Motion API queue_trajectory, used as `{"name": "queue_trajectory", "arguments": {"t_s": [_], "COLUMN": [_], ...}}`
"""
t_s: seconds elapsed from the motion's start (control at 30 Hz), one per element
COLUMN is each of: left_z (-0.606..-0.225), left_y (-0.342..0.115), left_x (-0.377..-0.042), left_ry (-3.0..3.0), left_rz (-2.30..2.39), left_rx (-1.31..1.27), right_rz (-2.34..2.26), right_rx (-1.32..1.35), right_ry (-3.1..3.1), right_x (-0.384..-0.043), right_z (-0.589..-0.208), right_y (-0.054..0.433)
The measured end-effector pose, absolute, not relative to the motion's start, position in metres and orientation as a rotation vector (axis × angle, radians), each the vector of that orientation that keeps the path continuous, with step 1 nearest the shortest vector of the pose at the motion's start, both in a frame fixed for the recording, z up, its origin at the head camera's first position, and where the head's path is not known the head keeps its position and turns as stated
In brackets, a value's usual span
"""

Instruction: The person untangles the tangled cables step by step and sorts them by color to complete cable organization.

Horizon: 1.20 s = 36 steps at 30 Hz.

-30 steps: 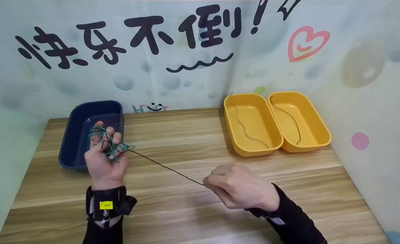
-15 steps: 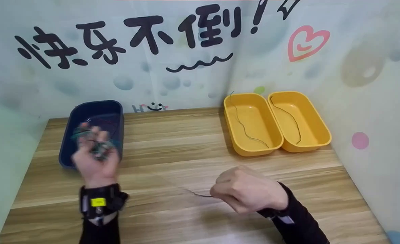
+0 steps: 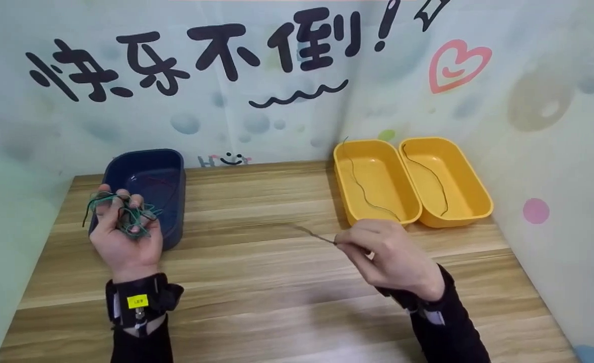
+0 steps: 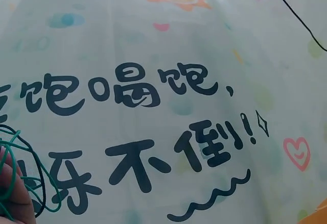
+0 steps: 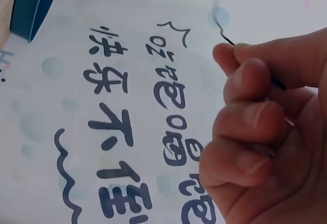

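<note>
My left hand (image 3: 130, 254) is palm up over the near end of a dark blue bin (image 3: 177, 222). Its curled fingers hold a tangle of thin green and black wires (image 3: 134, 222), with loops sticking out between the fingers. Only a bit of that hand shows at the left wrist view's edge. Between thumb and forefinger, my right hand (image 3: 392, 252) pinches one dark wire (image 5: 227, 38), whose free end points left and blurs. In the head view that hand overlaps the near rim of the left yellow bin (image 3: 375, 176).
A single thin wire (image 3: 359, 186) lies in the left yellow bin, its end over the back rim. Beside it, the right yellow bin (image 3: 460, 184) holds a dark wire (image 3: 438, 181). A reddish wire (image 3: 163, 181) lies in the blue bin. A printed wall sheet backs the wooden table (image 3: 256, 282).
One second ago the dark wire stretched from the tangle to my right hand; now it is free of it. My left hand moved left with the tangle, my right hand rightward and up.
</note>
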<state>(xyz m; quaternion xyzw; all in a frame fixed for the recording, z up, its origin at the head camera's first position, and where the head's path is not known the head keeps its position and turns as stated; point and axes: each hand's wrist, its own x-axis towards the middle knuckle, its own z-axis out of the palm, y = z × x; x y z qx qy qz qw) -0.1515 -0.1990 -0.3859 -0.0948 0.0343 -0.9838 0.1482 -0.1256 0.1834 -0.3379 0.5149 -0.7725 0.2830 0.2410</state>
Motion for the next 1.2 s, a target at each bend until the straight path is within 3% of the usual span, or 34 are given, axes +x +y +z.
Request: {"name": "queue_trajectory", "arguments": {"t_s": [0.33, 0.67, 1.2], "left_z": [-0.386, -0.383, -0.38], "left_y": [-0.185, -0.173, -0.164], "left_x": [-0.15, -0.151, -0.147], "left_ry": [-0.12, -0.327, -0.519], "left_rz": [-2.871, -2.875, -2.89], "left_rx": [-0.329, -0.402, -0.281], "right_rz": [0.818, 0.686, 0.658], "right_rx": [1.12, 0.81, 0.292], "right_ry": [-2.183, -2.293, -2.408], "right_x": [-0.145, -0.171, -0.188], "right_z": [-0.343, -0.36, -0.383], "right_y": [0.206, 0.269, 0.349]}}
